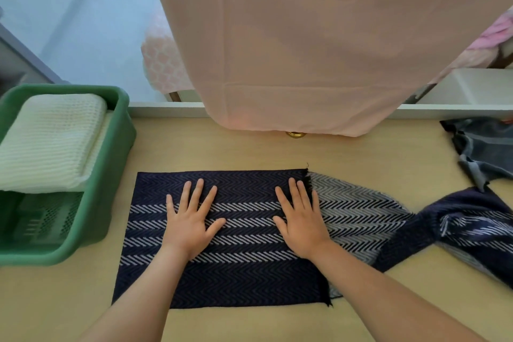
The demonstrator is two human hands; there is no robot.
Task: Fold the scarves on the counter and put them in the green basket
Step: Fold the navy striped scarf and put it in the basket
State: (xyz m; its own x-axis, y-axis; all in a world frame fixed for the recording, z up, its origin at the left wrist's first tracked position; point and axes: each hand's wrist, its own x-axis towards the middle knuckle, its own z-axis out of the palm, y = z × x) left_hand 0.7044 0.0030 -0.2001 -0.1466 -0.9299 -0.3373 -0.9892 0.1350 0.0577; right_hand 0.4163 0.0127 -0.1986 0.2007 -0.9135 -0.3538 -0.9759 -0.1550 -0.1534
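A navy scarf with white herringbone stripes lies on the wooden counter, its left part folded over into a flat rectangle. Its loose end trails off twisted to the right. My left hand and my right hand press flat on the folded part, fingers straight and spread. The green basket stands at the left and holds a folded cream knitted scarf. A grey-blue scarf lies crumpled at the far right.
A pink curtain hangs over the counter's far edge, with a small brass knob below it. A white ledge runs behind the counter. Bare counter lies in front of the scarf.
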